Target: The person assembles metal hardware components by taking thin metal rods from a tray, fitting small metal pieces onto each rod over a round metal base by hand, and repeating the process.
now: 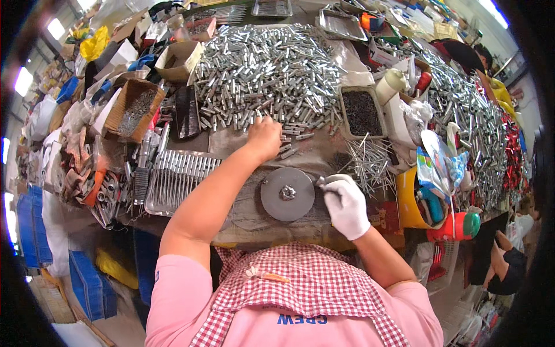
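Observation:
My bare left hand (265,139) is at the near edge of a broad heap of short silvery metal tubes (266,75). Its fingers curl down among the tubes, and what they grip is hidden. In a white glove, my right hand (345,205) pinches a small grey metal piece (319,181), too small to tell more about, just beside the rim of a round grey disc (274,196). The disc lies flat before me, with a small cluster of metal bits (287,192) at its centre. Several loose tubes (287,151) lie between the heap and the disc.
A metal tray of slim rods (182,179) sits to the left. Right of the heap are a tub of small dark parts (361,113) and a pile of thin pins (370,165). A cardboard box (134,110) and a yellow container (409,199) flank the work spot. Another person (506,266) is at far right.

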A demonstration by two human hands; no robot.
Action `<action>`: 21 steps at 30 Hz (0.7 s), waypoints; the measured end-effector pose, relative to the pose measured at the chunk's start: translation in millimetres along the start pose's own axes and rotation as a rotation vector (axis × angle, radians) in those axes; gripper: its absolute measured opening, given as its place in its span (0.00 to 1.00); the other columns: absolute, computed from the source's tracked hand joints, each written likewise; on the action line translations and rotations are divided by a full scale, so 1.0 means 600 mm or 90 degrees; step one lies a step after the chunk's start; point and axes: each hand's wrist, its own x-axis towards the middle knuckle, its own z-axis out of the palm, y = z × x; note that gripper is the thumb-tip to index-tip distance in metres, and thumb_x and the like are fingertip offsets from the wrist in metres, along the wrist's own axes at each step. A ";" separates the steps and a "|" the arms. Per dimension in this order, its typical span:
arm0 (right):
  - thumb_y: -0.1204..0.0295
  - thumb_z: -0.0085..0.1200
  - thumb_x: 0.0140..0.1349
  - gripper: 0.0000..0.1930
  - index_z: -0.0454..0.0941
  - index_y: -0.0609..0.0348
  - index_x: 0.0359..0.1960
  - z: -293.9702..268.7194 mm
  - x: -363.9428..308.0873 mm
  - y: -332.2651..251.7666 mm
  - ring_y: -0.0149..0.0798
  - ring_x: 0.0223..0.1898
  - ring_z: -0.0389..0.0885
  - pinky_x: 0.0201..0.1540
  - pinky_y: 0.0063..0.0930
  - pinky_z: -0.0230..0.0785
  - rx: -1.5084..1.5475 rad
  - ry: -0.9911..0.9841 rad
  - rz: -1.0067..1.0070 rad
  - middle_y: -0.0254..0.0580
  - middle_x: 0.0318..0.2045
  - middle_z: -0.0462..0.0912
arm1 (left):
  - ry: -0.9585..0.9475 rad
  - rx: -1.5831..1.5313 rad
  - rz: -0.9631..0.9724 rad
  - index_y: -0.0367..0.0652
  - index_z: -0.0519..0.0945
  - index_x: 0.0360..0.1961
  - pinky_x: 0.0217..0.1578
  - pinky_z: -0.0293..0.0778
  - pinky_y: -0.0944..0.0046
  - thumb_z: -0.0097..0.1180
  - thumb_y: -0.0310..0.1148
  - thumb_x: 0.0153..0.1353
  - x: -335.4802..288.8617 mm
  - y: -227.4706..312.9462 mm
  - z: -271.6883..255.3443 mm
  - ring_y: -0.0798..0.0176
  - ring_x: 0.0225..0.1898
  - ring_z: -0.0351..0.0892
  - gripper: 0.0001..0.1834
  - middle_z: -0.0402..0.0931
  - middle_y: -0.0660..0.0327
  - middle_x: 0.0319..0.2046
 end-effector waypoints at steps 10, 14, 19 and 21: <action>0.80 0.60 0.53 0.07 0.81 0.62 0.34 -0.013 0.002 -0.013 0.51 0.34 0.81 0.38 0.36 0.74 -0.072 -0.056 -0.001 0.48 0.30 0.80 | 0.159 -0.418 0.227 0.36 0.81 0.39 0.38 0.76 0.57 0.59 0.22 0.58 -0.199 0.077 -0.076 0.50 0.35 0.80 0.07 0.79 0.52 0.34; 0.80 0.60 0.52 0.06 0.81 0.60 0.33 -0.004 0.007 -0.028 0.48 0.31 0.81 0.38 0.36 0.74 -0.028 -0.108 -0.046 0.45 0.27 0.80 | 0.136 -0.516 0.220 0.36 0.82 0.42 0.40 0.77 0.62 0.61 0.21 0.57 -0.251 0.093 -0.066 0.54 0.38 0.81 0.10 0.80 0.52 0.36; 0.79 0.61 0.51 0.06 0.81 0.58 0.32 -0.002 0.003 -0.035 0.46 0.28 0.80 0.32 0.34 0.72 -0.031 -0.144 -0.068 0.42 0.25 0.80 | 0.169 -0.531 0.216 0.35 0.82 0.42 0.40 0.77 0.62 0.62 0.20 0.57 -0.278 0.095 -0.067 0.54 0.38 0.82 0.11 0.81 0.52 0.36; 0.80 0.63 0.48 0.09 0.81 0.57 0.31 -0.004 0.004 -0.039 0.47 0.29 0.80 0.32 0.35 0.73 -0.094 -0.164 -0.081 0.41 0.26 0.79 | 0.159 -0.524 0.192 0.35 0.82 0.40 0.40 0.78 0.61 0.63 0.21 0.56 -0.283 0.094 -0.067 0.53 0.38 0.82 0.10 0.81 0.51 0.37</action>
